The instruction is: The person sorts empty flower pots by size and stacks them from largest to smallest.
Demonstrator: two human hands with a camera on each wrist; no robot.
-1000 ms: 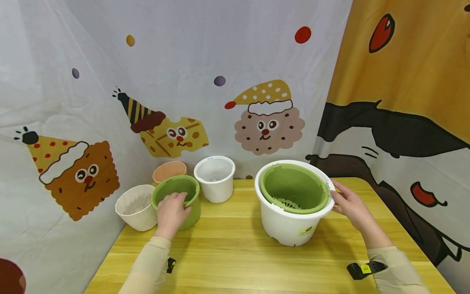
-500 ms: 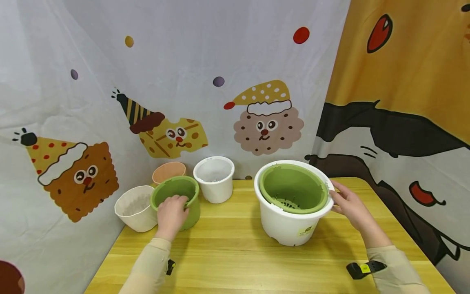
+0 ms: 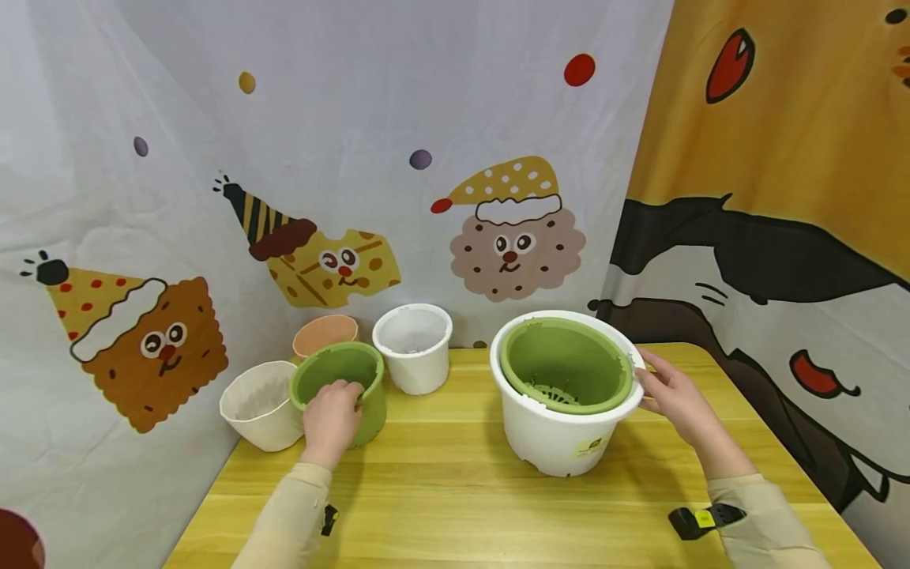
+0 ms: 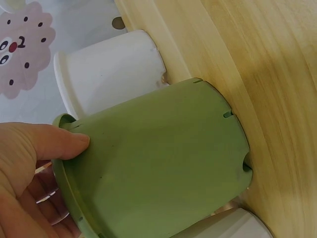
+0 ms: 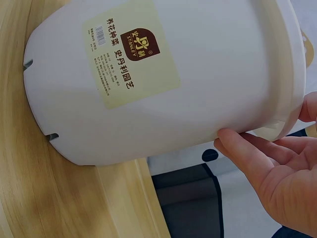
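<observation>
In the head view my left hand grips the near rim of a green flowerpot. The left wrist view shows the thumb on that pot's outer wall, with the other fingers passing behind the rim. My right hand holds the right rim of a large white flowerpot; a second green flowerpot with a slotted bottom sits nested inside it. From the right wrist, one fingertip touches the white wall below the rim, and a label faces the camera. Both pots stand upright on the table.
A small white flowerpot stands behind and right of the left green pot. Next to that green pot are a cream faceted pot and a peach pot, partly hidden. A cartoon-printed curtain hangs behind the wooden table.
The left hand's fingers have curled slightly further at the green flowerpot's rim. The right hand stays on the large white flowerpot, and the head view has shifted slightly.
</observation>
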